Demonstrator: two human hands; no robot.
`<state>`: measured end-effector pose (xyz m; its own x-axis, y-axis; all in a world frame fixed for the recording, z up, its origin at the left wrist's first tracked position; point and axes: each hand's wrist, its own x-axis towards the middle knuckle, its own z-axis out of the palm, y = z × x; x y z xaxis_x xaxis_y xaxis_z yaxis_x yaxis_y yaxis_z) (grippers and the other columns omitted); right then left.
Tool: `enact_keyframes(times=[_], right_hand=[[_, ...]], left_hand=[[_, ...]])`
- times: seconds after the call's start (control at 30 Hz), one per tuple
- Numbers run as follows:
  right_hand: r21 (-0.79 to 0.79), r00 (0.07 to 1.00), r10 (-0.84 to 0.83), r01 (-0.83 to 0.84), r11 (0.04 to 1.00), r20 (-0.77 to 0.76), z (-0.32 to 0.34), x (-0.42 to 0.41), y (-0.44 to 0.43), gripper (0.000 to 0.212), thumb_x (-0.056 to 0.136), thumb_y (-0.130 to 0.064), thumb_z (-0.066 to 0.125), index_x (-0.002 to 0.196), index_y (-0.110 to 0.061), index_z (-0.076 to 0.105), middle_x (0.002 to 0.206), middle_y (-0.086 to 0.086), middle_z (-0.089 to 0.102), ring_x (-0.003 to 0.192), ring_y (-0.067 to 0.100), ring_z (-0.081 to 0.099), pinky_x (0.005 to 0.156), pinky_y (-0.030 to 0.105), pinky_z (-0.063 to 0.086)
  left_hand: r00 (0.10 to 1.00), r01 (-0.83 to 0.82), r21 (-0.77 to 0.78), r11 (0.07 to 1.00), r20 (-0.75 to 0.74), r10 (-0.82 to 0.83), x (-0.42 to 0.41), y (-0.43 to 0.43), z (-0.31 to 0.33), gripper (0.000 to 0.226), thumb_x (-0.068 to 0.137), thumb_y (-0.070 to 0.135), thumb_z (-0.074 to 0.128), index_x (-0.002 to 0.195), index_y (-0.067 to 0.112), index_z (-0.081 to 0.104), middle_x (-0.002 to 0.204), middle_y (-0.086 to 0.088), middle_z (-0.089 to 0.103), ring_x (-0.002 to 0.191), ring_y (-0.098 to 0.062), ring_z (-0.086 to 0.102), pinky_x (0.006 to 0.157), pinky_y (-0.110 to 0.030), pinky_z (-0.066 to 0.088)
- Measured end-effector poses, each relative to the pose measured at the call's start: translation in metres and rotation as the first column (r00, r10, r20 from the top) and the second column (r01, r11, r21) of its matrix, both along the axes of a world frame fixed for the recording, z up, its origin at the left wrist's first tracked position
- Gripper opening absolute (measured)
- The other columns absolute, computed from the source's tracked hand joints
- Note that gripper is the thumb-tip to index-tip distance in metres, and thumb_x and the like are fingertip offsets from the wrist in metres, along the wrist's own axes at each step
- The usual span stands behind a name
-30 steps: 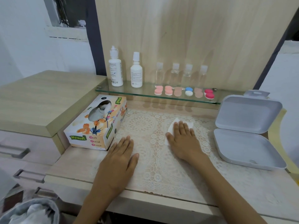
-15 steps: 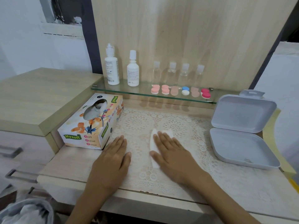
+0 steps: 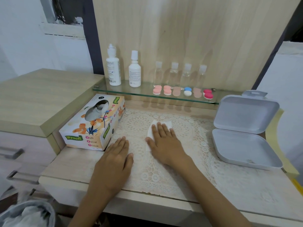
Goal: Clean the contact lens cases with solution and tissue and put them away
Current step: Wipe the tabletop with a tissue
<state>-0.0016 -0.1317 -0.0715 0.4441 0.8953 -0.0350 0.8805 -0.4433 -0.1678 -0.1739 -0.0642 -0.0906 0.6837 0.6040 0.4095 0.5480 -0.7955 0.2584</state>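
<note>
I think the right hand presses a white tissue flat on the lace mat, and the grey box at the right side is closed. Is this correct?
Not fully. The grey box is open, with its lid standing up behind the base, as the head view shows. The rest is correct: the right hand presses the white tissue flat on the lace mat.

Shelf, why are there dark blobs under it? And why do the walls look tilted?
Head view: the blobs look like soft shadows of the cases and bottles, cast through the glass shelf. Head view: the wide-angle lens leans straight edges outward near the borders.
</note>
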Motion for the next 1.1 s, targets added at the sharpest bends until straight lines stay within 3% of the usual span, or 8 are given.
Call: enact_keyframes(times=[0.23,0.4,0.53,0.6,0.73,0.8,0.93,1.1], right_hand=[[0.043,0.968,0.248,-0.247,0.968,-0.021,0.0,-0.05,-0.044,0.062,0.097,-0.053,0.004,0.151,-0.025,-0.009,0.157,-0.006,-0.018,0.142,0.007,-0.024,0.118,0.032,-0.013],[0.018,0.969,0.246,-0.246,0.969,-0.019,0.004,-0.054,-0.046,0.064,0.093,-0.054,-0.001,0.151,-0.026,-0.01,0.157,-0.007,-0.018,0.142,0.006,-0.023,0.118,0.031,-0.012],[0.033,0.977,0.214,-0.214,0.976,-0.014,0.001,-0.042,-0.019,0.056,0.102,-0.044,0.009,0.152,-0.025,-0.006,0.159,-0.005,-0.013,0.144,0.009,-0.017,0.119,0.033,-0.01],[0.031,0.98,0.2,-0.199,0.979,-0.015,0.001,-0.034,-0.003,0.055,0.102,-0.042,0.01,0.152,-0.024,-0.005,0.159,-0.004,-0.012,0.145,0.01,-0.014,0.119,0.034,-0.009],[0.031,0.988,0.155,-0.155,0.988,-0.022,0.002,-0.021,0.021,0.055,0.103,-0.042,0.01,0.152,-0.022,-0.004,0.16,-0.002,-0.01,0.146,0.011,-0.012,0.119,0.034,-0.009],[0.035,0.989,0.143,-0.143,0.989,-0.024,0.0,-0.02,0.026,0.055,0.103,-0.042,0.01,0.152,-0.022,-0.004,0.16,-0.002,-0.01,0.146,0.012,-0.012,0.119,0.035,-0.009],[0.058,0.991,0.136,-0.135,0.989,-0.011,-0.003,-0.019,0.027,0.055,0.103,-0.042,0.01,0.152,-0.022,-0.004,0.16,-0.002,-0.009,0.146,0.012,-0.011,0.118,0.035,-0.01],[0.063,0.992,0.128,-0.128,0.99,-0.009,-0.004,-0.02,0.027,0.055,0.103,-0.042,0.01,0.152,-0.022,-0.003,0.16,-0.001,-0.008,0.146,0.012,-0.011,0.118,0.034,-0.01]], left_hand=[[0.998,-0.008,0.074,0.997,-0.057,0.012,0.0,0.004,-0.003,0.053,0.09,0.033,0.032,0.122,0.001,0.06,0.127,-0.012,0.059,0.118,-0.022,0.056,0.098,-0.042,0.035],[0.971,0.026,0.085,0.996,-0.237,-0.005,-0.001,0.009,-0.005,0.067,0.101,0.034,0.006,0.123,-0.003,0.057,0.128,-0.018,0.057,0.118,-0.025,0.056,0.094,-0.049,0.043],[0.944,0.058,0.061,0.996,-0.329,-0.035,-0.004,0.013,-0.008,0.067,0.1,0.036,0.006,0.126,-0.001,0.055,0.132,-0.014,0.055,0.122,-0.021,0.053,0.096,-0.046,0.039],[0.941,0.061,0.085,0.994,-0.338,-0.029,-0.004,0.012,-0.004,0.074,0.098,0.043,-0.003,0.134,0.0,0.045,0.141,-0.013,0.044,0.13,-0.019,0.044,0.104,-0.044,0.029],[0.952,0.152,-0.009,0.988,-0.266,-0.148,-0.009,0.013,-0.002,0.102,0.06,0.064,-0.041,0.143,0.014,-0.012,0.149,0.004,-0.019,0.14,-0.005,-0.016,0.111,-0.02,-0.018],[0.961,0.162,-0.047,0.986,-0.22,-0.168,-0.016,0.009,0.001,0.099,0.067,0.067,-0.034,0.146,0.015,-0.004,0.152,0.005,-0.011,0.14,-0.003,-0.013,0.11,-0.018,-0.015],[0.97,0.12,0.017,0.993,-0.213,-0.114,-0.038,0.001,-0.001,0.064,0.098,0.05,0.01,0.143,0.01,0.035,0.149,-0.003,0.032,0.138,-0.01,0.025,0.111,-0.02,0.006],[0.976,0.116,0.065,0.991,-0.191,-0.102,-0.045,-0.005,-0.004,0.055,0.1,0.04,0.02,0.14,0.008,0.041,0.146,-0.004,0.039,0.136,-0.011,0.033,0.11,-0.026,0.015]])
